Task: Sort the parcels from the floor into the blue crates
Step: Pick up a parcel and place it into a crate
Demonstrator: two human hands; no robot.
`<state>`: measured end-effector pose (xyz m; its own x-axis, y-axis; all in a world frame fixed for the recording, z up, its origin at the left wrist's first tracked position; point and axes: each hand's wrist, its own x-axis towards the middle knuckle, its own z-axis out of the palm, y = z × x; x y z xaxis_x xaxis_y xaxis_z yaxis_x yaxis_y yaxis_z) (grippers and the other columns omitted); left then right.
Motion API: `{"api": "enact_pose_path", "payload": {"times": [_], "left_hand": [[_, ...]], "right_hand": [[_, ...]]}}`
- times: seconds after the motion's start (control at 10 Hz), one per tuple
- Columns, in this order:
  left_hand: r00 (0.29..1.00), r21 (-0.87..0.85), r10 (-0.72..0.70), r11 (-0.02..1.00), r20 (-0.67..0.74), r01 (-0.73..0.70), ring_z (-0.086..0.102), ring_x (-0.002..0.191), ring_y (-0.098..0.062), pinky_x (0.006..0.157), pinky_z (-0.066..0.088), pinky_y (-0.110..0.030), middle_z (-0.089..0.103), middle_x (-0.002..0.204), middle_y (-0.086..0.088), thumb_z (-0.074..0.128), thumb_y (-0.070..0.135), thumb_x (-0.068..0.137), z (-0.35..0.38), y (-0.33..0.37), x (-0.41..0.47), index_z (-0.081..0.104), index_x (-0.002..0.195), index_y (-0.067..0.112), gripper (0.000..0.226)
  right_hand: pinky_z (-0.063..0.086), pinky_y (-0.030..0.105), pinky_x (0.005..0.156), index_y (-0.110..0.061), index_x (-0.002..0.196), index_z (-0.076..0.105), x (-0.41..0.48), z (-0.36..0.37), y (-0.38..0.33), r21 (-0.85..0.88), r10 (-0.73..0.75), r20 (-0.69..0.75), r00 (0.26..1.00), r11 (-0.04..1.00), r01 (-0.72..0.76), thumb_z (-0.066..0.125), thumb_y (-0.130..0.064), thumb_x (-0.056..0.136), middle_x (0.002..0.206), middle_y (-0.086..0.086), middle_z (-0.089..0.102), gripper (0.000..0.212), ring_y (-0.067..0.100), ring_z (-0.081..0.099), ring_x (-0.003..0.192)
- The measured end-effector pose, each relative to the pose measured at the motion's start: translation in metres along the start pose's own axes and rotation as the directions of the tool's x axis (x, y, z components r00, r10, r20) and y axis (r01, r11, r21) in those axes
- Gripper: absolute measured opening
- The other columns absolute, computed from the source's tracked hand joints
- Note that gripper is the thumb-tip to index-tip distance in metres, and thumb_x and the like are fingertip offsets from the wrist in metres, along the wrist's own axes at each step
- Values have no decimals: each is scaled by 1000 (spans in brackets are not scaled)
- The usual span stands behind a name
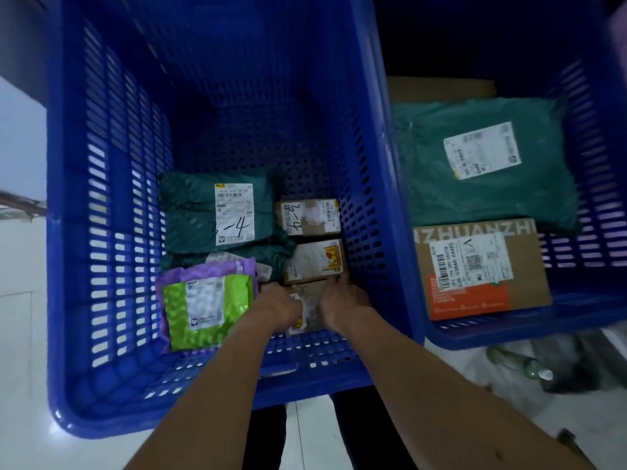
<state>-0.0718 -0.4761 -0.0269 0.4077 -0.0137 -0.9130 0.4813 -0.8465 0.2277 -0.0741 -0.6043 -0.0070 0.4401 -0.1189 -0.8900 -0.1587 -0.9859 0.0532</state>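
Both my hands reach deep into the left blue crate (112,232). My left hand (278,305) and my right hand (344,298) grip the two sides of a small cardboard box (310,305) at the crate's near right corner. Just beyond it lie two more small boxes, one (315,261) touching it and one (308,217) further back. A dark green mailer bag marked "3-4" (217,215) and a purple-and-green bag (207,303) lie to the left.
A second blue crate (590,313) stands to the right, holding a large green mailer (485,164) and a brown-and-orange cardboard box (481,269). White tiled floor (20,334) surrounds the crates. Some glass and dark objects (543,368) lie on the floor at the right.
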Motion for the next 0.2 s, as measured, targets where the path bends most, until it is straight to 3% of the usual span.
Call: {"api": "enact_pose_path", "payload": {"times": [0.1, 0.2], "left_hand": [[998, 136, 63, 989, 24, -66, 54, 119, -31, 79, 39, -26, 51, 140, -21, 45, 25, 101, -8, 9, -20, 44, 138, -2, 46], [994, 214, 85, 972, 76, -99, 56, 120, -31, 79, 40, -26, 55, 138, -21, 44, 25, 100, -25, 18, -50, 52, 133, -3, 45]], "right_hand": [[42, 46, 108, -5, 160, 2, -16, -3, 3, 66, -22, -9, 1000, 998, 23, 45, -14, 103, 165, 16, -4, 72, 38, 36, 139], [41, 46, 110, -3, 159, 2, -40, -9, 3, 133, -90, -7, 996, 987, 90, 49, -37, 102, 165, 19, 0, 80, 38, 31, 143]]}}
